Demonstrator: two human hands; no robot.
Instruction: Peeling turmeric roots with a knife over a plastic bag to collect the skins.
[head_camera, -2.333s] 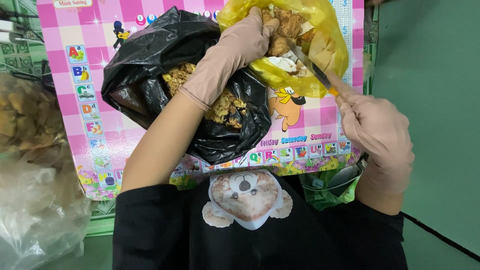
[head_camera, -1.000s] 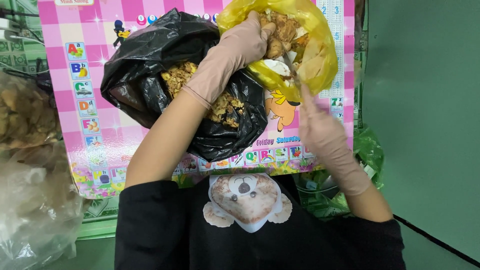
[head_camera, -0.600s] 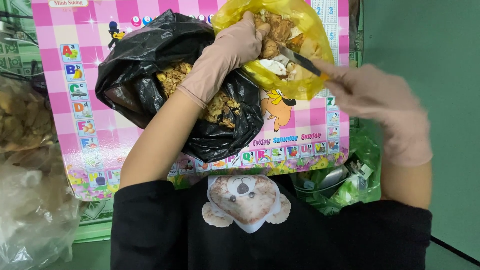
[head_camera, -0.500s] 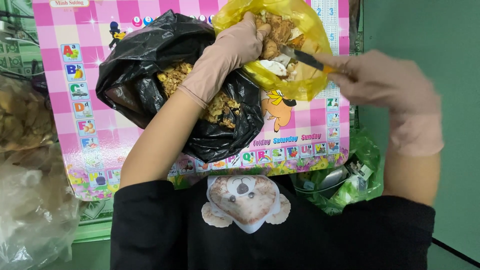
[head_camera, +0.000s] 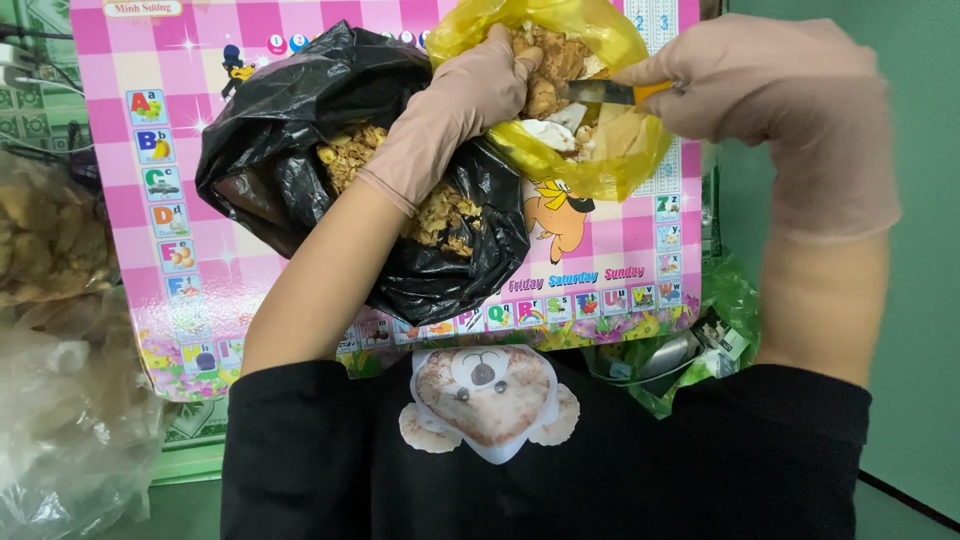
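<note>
Two gloved hands work over two bags on a pink alphabet mat (head_camera: 200, 200) that covers the tabletop. Left hand (head_camera: 455, 105) reaches across the black bag (head_camera: 290, 150) into the mouth of the yellow bag (head_camera: 600, 160), fingers curled shut on a brown nut-like piece (head_camera: 540, 95), likely pinning it steady so the blade can work on it. Right hand (head_camera: 770, 90) is clenched on the orange handle of a small knife (head_camera: 610, 93), blade pointing left into the yellow bag and touching the held piece or just beside it; exact contact hard to tell. Yellow bag sits at the top of the mat, open side up, holding brown pieces and pale bits. Black bag lies just beside it to the left, mouth spread wide, full of brown shell-like scraps (head_camera: 440, 215), probably kept close as a catch for waste. Clear bags (head_camera: 60, 380) of more brown stuff lie at far left. Green bag (head_camera: 700, 340) sits under the right forearm.
</note>
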